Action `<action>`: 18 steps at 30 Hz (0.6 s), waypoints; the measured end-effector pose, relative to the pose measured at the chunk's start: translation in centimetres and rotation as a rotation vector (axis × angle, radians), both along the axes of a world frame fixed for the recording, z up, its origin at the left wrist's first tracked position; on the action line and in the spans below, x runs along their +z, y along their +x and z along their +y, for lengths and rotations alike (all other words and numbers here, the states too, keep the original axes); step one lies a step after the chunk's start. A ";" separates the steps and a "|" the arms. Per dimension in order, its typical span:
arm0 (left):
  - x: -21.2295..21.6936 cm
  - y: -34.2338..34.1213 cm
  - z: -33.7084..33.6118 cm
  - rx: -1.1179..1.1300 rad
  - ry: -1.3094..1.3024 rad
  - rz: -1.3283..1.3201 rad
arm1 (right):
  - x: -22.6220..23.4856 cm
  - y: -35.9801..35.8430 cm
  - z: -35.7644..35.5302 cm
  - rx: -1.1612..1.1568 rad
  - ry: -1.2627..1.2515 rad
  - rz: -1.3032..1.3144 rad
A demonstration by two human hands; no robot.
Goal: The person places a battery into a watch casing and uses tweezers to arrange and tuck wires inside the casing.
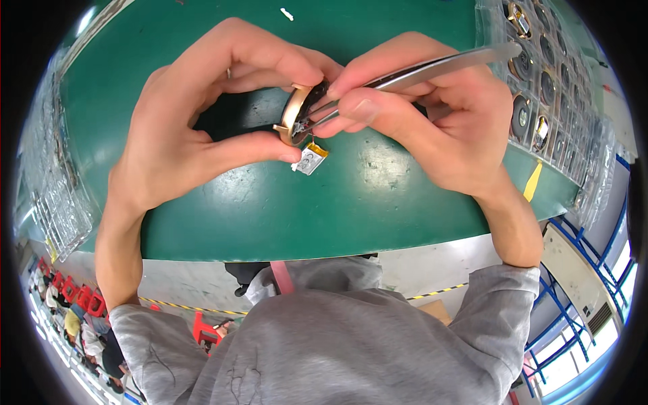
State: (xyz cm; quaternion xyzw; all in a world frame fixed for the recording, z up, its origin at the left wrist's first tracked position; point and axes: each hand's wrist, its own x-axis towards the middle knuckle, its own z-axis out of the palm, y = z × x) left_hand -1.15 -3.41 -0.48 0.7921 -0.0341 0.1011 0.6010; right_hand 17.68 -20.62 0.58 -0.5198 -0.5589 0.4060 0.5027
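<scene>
head: hands [165, 135] pinched, left on gold, seemingly round watch case [293, 115], right on tweezers [459, 64]

The left hand [162, 138] hides part of the gold-rimmed case [294, 111], the right hand [466, 128] covers a stretch of the tweezers [466, 61] — what their tips touch is too small to tell — and the distant people [73, 322] are blurred.

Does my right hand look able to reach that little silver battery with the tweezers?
Probably yes: your right hand holds the tweezers with their tips at the gold watch case, close to the silver battery. Your left thumb is near, but the battery's right side looks uncovered.
</scene>
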 end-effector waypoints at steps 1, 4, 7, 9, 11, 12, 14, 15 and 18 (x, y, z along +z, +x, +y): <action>-0.1 0.1 0.1 -0.017 0.001 -0.029 | 0.0 0.0 0.0 -0.007 0.001 0.002; -0.2 0.2 0.2 -0.046 -0.013 -0.066 | -0.1 0.0 0.1 -0.012 0.059 0.005; -0.2 0.4 0.3 -0.069 -0.010 -0.079 | -0.2 -0.2 0.2 -0.045 0.056 0.014; -0.1 0.4 0.4 -0.077 0.013 -0.080 | -0.5 -0.4 0.2 -0.072 0.064 0.072; -0.2 0.5 0.5 -0.084 0.065 -0.104 | -0.5 -0.2 0.3 -0.063 0.075 0.065; -0.3 0.5 0.5 -0.087 0.062 -0.104 | -0.5 -0.1 0.3 -0.053 0.086 0.056; -0.3 0.6 0.4 -0.085 0.042 -0.101 | -0.5 -0.4 0.3 -0.067 0.084 0.087; -0.3 0.6 0.4 -0.085 0.042 -0.100 | -0.5 -0.5 0.3 -0.078 0.083 0.119; -0.1 0.4 0.4 -0.073 0.070 -0.117 | 0.0 -0.9 -0.1 -0.079 0.060 0.070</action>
